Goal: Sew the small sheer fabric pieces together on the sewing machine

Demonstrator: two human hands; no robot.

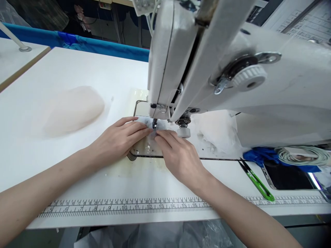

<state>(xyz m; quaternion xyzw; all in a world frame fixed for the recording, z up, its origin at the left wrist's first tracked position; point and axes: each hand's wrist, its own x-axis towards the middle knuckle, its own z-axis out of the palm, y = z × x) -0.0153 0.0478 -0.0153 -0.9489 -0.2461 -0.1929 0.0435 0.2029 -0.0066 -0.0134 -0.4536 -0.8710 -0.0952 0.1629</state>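
- left grip (pixel 121 137): fingers are stretched, lying low beside the presser foot (pixel 154 124); if they pinch, i cannot tell.
- right grip (pixel 179 151): fingertips are gathered at the foot's other side; a pinch is also hidden.
- pale thin piece (pixel 152 138): between the fingertips, at the presser foot; it seems light, soft and easy to pucker, so better pressed flat near its edges.
- white worktop (pixel 124 70): green snips (pixel 261 187) lie at right.
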